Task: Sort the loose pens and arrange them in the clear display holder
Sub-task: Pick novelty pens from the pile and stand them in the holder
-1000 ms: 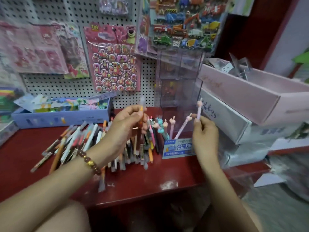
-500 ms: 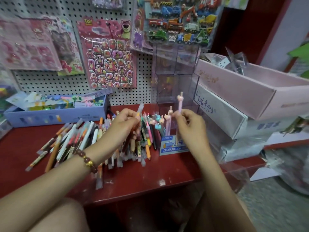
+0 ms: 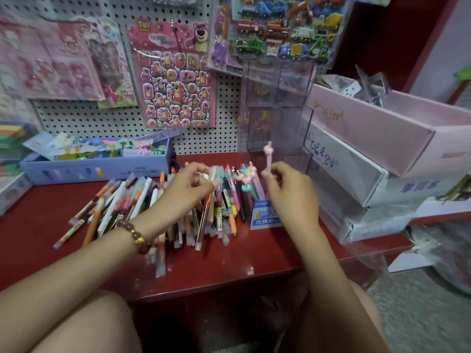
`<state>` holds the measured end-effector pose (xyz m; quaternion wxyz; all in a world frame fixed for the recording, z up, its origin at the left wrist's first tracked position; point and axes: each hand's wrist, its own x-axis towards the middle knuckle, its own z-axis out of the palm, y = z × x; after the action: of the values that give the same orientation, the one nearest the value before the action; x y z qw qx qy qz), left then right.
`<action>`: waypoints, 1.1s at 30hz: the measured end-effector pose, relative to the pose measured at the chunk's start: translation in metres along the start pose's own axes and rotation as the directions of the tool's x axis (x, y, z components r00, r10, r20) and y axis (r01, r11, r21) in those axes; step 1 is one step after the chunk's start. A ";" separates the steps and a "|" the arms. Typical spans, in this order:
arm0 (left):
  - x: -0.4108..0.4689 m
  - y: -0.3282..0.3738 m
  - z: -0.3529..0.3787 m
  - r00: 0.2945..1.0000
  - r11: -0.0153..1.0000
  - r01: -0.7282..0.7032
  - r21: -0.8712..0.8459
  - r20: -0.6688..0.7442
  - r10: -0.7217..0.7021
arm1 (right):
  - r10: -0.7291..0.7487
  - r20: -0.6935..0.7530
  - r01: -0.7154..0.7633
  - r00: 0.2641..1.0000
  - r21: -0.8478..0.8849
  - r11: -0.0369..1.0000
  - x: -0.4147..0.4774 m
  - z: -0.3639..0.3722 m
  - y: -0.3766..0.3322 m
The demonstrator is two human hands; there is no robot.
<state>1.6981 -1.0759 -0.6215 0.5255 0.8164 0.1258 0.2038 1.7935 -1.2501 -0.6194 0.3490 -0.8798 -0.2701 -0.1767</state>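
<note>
Now, pinched upright between the curled fingertips [image 3: 277, 174] of the right hand [image 3: 290, 197]: a slim pink pen with a hand-shaped topper [image 3: 268, 155], lower end hidden behind the hand, just by the lowest front pocket of the clear tiered acrylic display holder [image 3: 280, 128], already stocked with similar pastel topper pens [image 3: 246, 178]. Left hand [image 3: 188, 192] pinching a clear-barrelled orange pen [image 3: 204, 220], slanted down over the heap of loose mixed pens [image 3: 122, 207] on the glossy red shelf [image 3: 229, 266]. Best lowered straight, tip first, into a gap beside its likes, without knocking the leaning toppers. Orange pen probably meant for a separate pocket.
</note>
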 end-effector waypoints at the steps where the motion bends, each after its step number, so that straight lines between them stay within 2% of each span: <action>1: 0.001 -0.001 0.000 1.000 1.000 0.001 0.014 -0.010 -0.001 | -0.002 0.060 0.008 0.998 -0.102 0.995 -0.003 0.000 -0.001; 3: 0.001 -0.002 -0.001 0.999 1.000 0.013 0.020 -0.033 -0.012 | 0.008 0.138 0.016 0.990 -0.172 0.985 -0.007 -0.001 -0.003; 7: 0.002 -0.003 -0.008 0.996 1.000 0.029 0.010 -0.082 -0.028 | -0.043 0.226 0.035 0.973 0.041 0.999 -0.018 -0.003 -0.005; 9: 0.002 -0.003 -0.011 0.995 1.000 0.020 -0.012 -0.098 -0.021 | -0.080 0.244 0.080 0.966 0.011 0.997 -0.022 0.002 -0.009; 11: 0.001 -0.003 -0.012 0.995 1.000 0.012 -0.006 -0.097 -0.013 | -0.084 0.171 0.104 0.982 -0.108 0.989 -0.021 0.011 -0.012; 13: 0.000 -0.004 -0.014 0.996 1.000 0.006 0.007 -0.090 -0.006 | -0.032 0.058 0.042 0.998 -0.186 0.982 -0.015 0.019 -0.018; 16: -0.001 -0.006 -0.018 0.995 1.000 0.006 0.022 -0.096 -0.004 | -0.003 0.016 0.008 1.000 -0.319 0.948 -0.007 0.025 -0.024; 21: 0.000 -0.012 -0.027 0.995 0.999 0.037 0.019 -0.097 -0.035 | -0.009 0.032 0.019 0.999 -0.316 0.949 -0.009 0.026 -0.019; 24: -0.003 -0.017 -0.036 0.993 0.999 0.046 0.025 -0.108 -0.043 | -0.006 0.027 0.011 1.000 -0.217 0.976 -0.019 0.025 -0.022; 27: -0.006 -0.020 -0.051 0.989 0.997 0.056 0.049 -0.142 -0.048 | -0.131 -0.161 0.118 0.978 -0.090 0.989 -0.029 0.020 -0.032; 30: -0.010 -0.026 -0.076 0.976 0.996 0.087 0.034 -0.206 -0.078 | -0.267 -0.342 0.315 0.901 0.095 0.944 -0.036 0.015 -0.053; 31: -0.013 -0.029 -0.085 0.969 0.995 0.097 0.035 -0.230 -0.087 | -0.319 -0.354 0.384 0.879 0.130 0.914 -0.039 0.017 -0.061; 33: -0.018 -0.037 -0.102 0.958 0.989 0.122 0.080 -0.272 -0.096 | -0.440 -0.302 0.484 0.845 0.085 0.871 -0.045 0.024 -0.076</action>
<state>1.6347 -0.9858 -0.6215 0.4744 0.7975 0.2499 0.2766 1.7153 -1.2023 -0.6193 0.3985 -0.7250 -0.4368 -0.3534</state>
